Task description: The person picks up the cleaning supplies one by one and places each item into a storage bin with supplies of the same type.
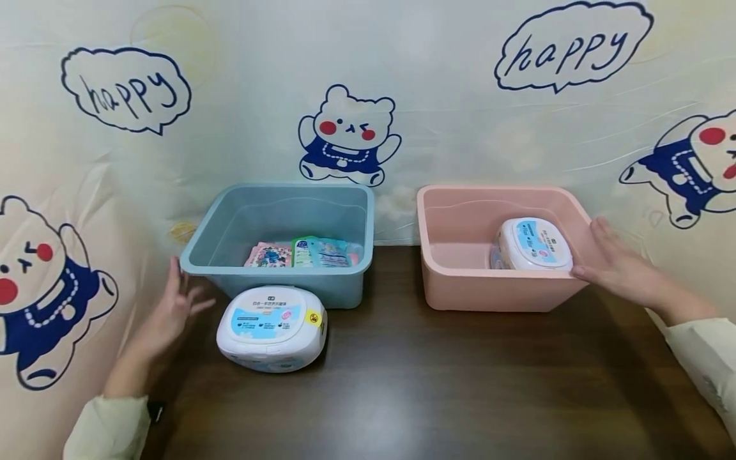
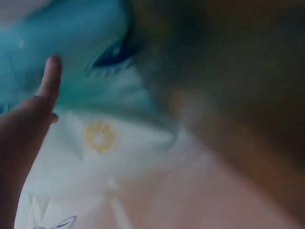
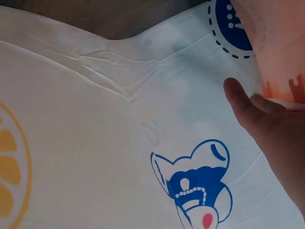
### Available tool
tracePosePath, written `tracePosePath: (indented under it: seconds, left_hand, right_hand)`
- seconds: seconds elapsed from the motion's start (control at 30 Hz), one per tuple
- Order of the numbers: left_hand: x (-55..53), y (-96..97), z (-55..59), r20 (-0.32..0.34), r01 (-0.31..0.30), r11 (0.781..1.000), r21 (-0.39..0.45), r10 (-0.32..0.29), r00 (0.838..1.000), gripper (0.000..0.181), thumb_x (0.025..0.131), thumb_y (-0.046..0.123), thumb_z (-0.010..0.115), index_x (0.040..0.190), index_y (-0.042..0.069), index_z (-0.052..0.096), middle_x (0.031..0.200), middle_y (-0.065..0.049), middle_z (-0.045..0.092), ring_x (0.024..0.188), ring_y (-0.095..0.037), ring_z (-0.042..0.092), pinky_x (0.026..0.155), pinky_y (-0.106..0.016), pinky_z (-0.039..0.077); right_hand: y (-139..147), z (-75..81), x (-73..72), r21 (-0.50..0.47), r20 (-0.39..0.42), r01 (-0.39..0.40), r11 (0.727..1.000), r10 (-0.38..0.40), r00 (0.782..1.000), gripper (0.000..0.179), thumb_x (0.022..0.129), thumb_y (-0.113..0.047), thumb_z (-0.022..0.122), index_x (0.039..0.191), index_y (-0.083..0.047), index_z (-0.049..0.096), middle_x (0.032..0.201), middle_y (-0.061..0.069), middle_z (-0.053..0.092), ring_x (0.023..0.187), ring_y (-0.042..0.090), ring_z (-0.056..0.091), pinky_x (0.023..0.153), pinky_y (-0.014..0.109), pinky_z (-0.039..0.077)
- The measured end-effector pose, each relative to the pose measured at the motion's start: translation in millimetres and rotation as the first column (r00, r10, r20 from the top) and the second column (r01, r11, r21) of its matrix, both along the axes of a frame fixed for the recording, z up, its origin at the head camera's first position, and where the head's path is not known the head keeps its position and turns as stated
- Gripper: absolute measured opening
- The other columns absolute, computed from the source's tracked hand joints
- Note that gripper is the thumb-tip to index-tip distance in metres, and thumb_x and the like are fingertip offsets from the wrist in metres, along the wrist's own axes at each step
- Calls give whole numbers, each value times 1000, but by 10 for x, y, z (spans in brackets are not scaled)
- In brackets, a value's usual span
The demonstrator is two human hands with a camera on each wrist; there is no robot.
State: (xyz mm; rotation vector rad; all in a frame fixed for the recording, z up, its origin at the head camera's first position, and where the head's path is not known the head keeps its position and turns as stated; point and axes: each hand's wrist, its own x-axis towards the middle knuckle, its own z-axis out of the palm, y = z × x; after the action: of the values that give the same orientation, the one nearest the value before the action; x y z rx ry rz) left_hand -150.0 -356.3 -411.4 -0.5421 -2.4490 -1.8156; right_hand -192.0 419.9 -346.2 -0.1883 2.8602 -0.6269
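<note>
In the head view my left hand (image 1: 167, 316) is beside the left front corner of a blue plastic bin (image 1: 276, 271), its fingers spread and relaxed, with nothing in its grasp. A white lidded tub (image 1: 271, 329) with a blue label stands in front of that bin, just right of the hand. My right hand (image 1: 623, 268) lies along the right side of a pink plastic bin (image 1: 489, 291), fingers extended and thumb at the front corner of the rim. A similar white tub (image 1: 535, 243) sits inside the pink bin.
Inside the blue bin lie a pink patterned packet (image 1: 270, 255) and a green and blue packet (image 1: 322, 252). Both bins stand at the back of a dark wooden table (image 1: 402, 377), against a cloth backdrop (image 1: 460, 128) with bear drawings.
</note>
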Motion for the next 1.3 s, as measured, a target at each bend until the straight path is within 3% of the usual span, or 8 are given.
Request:
tracePosePath:
  seconds: [0.07,0.13,0.27,0.33,0.4,0.5,0.87,1.3]
  left_hand:
    - [206,45,-142,-16,77,996,53,-76,997,86,106,48,46,160,28,-18,163,-23,-21,144,-18,32,98,-17,44]
    - [364,131,-266,-17,94,995,-17,-94,995,91,102,59,47,161,26,-14,164,-24,-15,148,-11,20,111,-21,29]
    - [530,316,-323,116,74,961,-265,-44,992,109,92,50,71,163,28,-10,166,-22,-9,151,-32,0,118,-51,8]
    - [540,390,-296,165,77,931,-356,-19,986,125,83,37,85,162,32,-12,166,-20,-6,146,-47,4,110,-71,13]
    - [544,465,-278,152,59,901,-429,8,988,137,74,30,93,162,32,-12,163,-26,2,141,-50,15,101,-77,24]
    - [572,596,-297,90,23,868,-496,25,996,142,69,39,95,162,28,-11,156,-31,15,135,-45,27,95,-75,34]
    - [798,1254,-256,-121,-48,857,-513,-17,992,120,65,52,94,160,34,23,132,-5,35,115,-25,48,88,-52,49]
    - [857,2081,-241,-285,-16,899,-438,-122,951,94,69,59,88,149,36,43,128,-6,36,108,-22,54,85,-40,52]
  right_hand:
    - [-23,1,-6,4,3,-1,1000,1,1000,110,96,-54,59,156,-14,-23,162,10,-31,147,46,-20,104,80,4]
    - [-33,10,-4,6,2,3,1000,-3,1000,109,96,-54,59,157,-14,-22,162,12,-29,147,47,-18,103,81,7]
    - [-40,19,11,-11,2,14,1000,-14,1000,110,96,-54,60,157,-15,-23,162,10,-30,147,47,-18,103,81,7]
    - [-46,20,19,-21,1,18,1000,-18,1000,110,96,-54,60,156,-15,-23,162,10,-30,147,47,-19,103,80,7]
    - [-53,24,21,-33,5,22,999,-22,1000,111,96,-53,60,156,-15,-24,162,11,-30,146,48,-19,103,80,7]
    - [-54,25,20,-53,15,35,998,-35,999,112,96,-53,61,155,-15,-27,161,13,-30,146,50,-18,102,81,8]
    - [-61,-4,21,-105,-8,50,993,-51,999,111,97,-51,61,154,-16,-28,162,14,-28,145,53,-14,104,80,6]
    - [-76,13,66,-97,6,50,994,-50,999,110,97,-53,59,154,-17,-28,161,15,-29,144,54,-17,102,82,6]
